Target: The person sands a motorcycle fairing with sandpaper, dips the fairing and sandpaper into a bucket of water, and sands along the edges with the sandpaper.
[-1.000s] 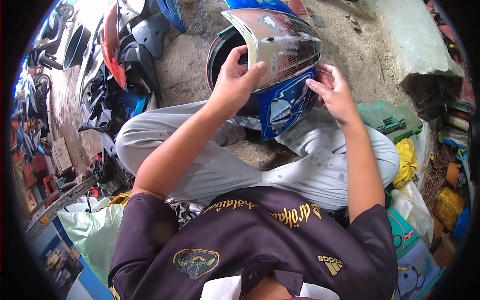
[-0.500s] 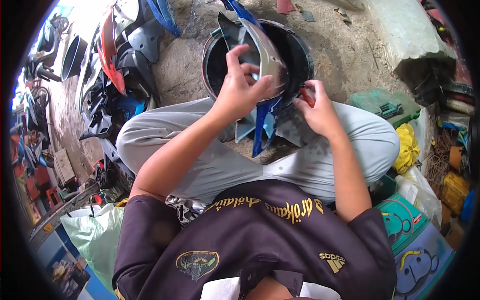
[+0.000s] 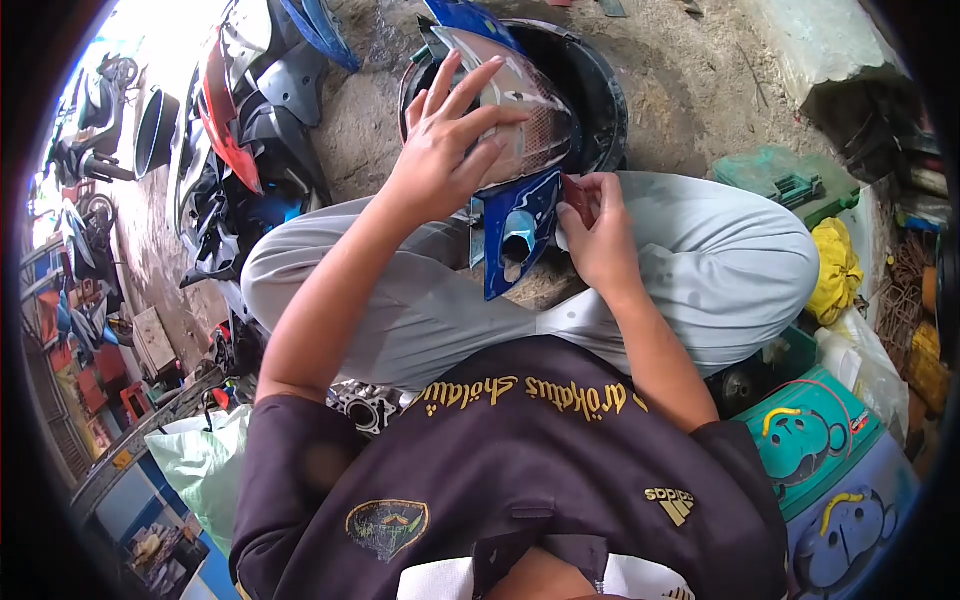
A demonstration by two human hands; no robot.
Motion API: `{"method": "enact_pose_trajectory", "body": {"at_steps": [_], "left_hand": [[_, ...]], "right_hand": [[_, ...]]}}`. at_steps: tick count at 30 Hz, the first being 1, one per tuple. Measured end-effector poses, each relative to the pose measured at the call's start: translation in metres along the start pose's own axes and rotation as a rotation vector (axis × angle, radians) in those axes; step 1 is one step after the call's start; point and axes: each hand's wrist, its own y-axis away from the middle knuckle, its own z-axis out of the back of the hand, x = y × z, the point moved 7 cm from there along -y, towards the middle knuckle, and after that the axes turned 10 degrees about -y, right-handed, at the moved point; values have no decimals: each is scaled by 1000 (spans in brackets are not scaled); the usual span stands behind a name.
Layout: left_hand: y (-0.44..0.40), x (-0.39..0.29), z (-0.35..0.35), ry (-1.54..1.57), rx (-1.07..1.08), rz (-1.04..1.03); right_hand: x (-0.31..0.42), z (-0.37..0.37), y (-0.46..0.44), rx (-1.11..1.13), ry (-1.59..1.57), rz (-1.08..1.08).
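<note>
A blue motorcycle body panel (image 3: pixel 522 225) with a dull, scuffed grey-brown patch stands tilted over a round black tub (image 3: pixel 608 95) between my knees. My left hand (image 3: pixel 445 150) is open, its fingers spread across the scuffed part of the panel; whether every fingertip touches is unclear. My right hand (image 3: pixel 600 238) is closed, pinching a small dark-red piece of sandpaper (image 3: pixel 576 198) against or close beside the panel's right edge, near its lower blue end. The tub's inside is mostly hidden behind the panel.
Motorcycle fairings, including a red one (image 3: pixel 222 130), are heaped at the left. To the right lie a green tool case (image 3: pixel 780 180), a yellow bag (image 3: pixel 836 270) and a concrete block (image 3: pixel 825 50). A whitish-green sack (image 3: pixel 205 465) sits at lower left.
The panel has turned, bringing its scuffed face into view. My left hand has moved left and spread its fingers. My right hand has moved left with the sandpaper, up to the panel's edge.
</note>
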Motion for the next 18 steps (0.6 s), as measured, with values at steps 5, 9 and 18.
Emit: {"method": "enact_pose_trajectory", "body": {"at_steps": [5, 9, 18], "left_hand": [[-7, -1, -13, 104, -10, 23], [-13, 2, -13, 104, -12, -23], [-13, 10, -17, 102, -109, -78]], "right_hand": [[-6, -6, 1, 35, -233, -104], [9, -1, -2, 13, -258, -83], [72, -5, 9, -66, 297, 506]]}}
